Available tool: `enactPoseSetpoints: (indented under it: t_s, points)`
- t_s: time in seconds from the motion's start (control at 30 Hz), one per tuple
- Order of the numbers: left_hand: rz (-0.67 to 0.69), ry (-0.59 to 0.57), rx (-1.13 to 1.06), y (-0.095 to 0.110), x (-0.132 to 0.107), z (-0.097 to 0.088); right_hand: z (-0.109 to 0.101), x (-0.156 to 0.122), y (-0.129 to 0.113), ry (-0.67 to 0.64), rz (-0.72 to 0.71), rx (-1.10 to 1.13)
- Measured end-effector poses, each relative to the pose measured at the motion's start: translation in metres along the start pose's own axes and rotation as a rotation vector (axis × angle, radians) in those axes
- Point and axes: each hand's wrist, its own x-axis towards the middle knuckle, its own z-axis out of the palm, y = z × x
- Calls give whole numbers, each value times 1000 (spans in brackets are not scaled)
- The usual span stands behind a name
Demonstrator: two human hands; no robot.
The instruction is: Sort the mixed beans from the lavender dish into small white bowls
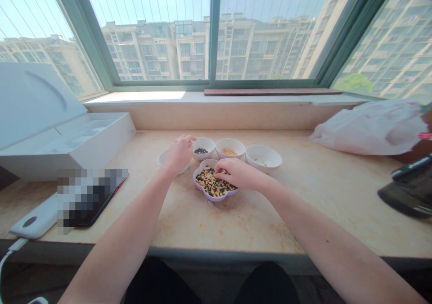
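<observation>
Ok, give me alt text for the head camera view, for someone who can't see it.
A person's right hand picks through mixed dark and yellow beans in a flower-shaped dish on a stone window ledge. The left hand sits at a white bowl, near small bowls of black seeds and yellow grains.

Right-hand fingers (221, 169) reach over a lobed dish of beans (216, 195); white bowls (230, 147) crowd just ahead, the left hand (178, 154) close at left, free marble worktop (270, 214) lying nearer and to the right.
</observation>
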Motion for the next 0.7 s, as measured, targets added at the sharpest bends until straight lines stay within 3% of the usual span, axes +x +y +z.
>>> enactPoseSetpoints:
  t_s: [0.27, 0.53, 0.7]
  points:
    - [-52, 30, -34, 4, 0, -3, -3, -2, 4, 167, 69, 376]
    - [65, -14, -69, 13, -10, 2, -12, -2, 6, 50, 55, 1313]
    - [126, -22, -90, 17, -13, 6, -21, -6, -1, 81, 131, 1464]
